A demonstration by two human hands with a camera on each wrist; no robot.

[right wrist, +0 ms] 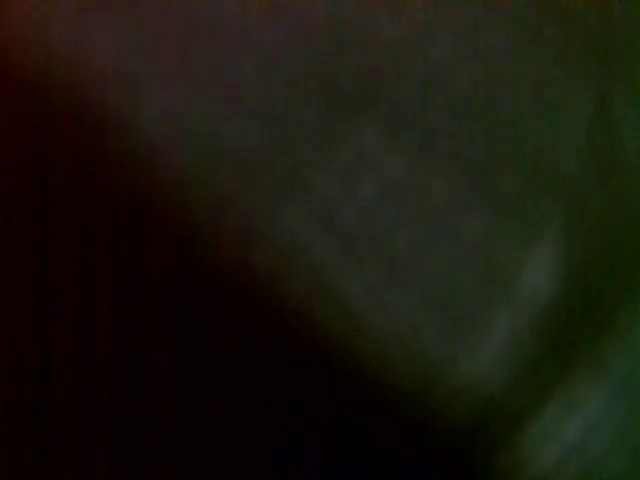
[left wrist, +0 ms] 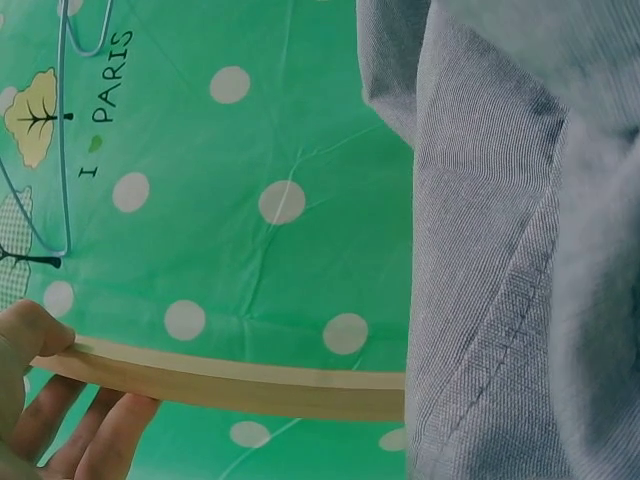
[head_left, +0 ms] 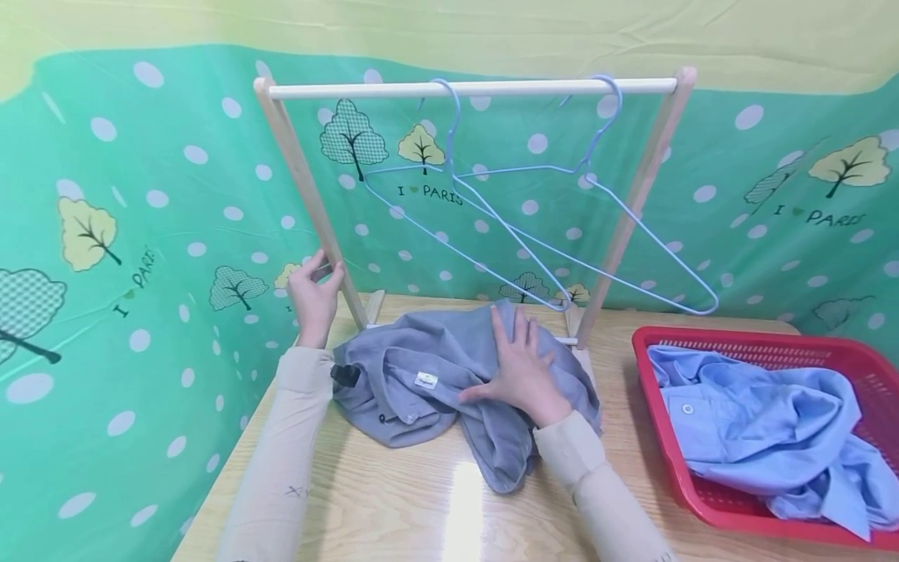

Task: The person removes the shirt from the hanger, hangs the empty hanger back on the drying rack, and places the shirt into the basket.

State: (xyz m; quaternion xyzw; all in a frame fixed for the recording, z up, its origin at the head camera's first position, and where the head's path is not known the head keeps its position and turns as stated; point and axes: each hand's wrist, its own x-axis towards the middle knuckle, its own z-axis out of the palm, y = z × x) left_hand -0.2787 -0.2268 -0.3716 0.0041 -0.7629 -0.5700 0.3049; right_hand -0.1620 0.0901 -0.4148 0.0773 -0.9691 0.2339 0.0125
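My left hand (head_left: 314, 294) holds the left wooden post of a small clothes rack (head_left: 298, 168); in the left wrist view the thumb lies on one side of the post (left wrist: 240, 385) and the fingers on the other. A crumpled grey garment (head_left: 421, 336) with a white label lies on the table at the rack's foot. My right hand (head_left: 521, 367) rests on that garment with its fingers spread. The left wrist view shows grey cloth (left wrist: 490, 260) close up. The right wrist view is too dark to make anything out.
Two blue hangers (head_left: 414, 218) hang from the rack's white top rail (head_left: 520, 89). A red basket (head_left: 674, 460) stands on the right of the wooden table (head_left: 393, 507), with a light blue shirt (head_left: 765, 421) in it. Behind hangs a green printed curtain (head_left: 175, 312).
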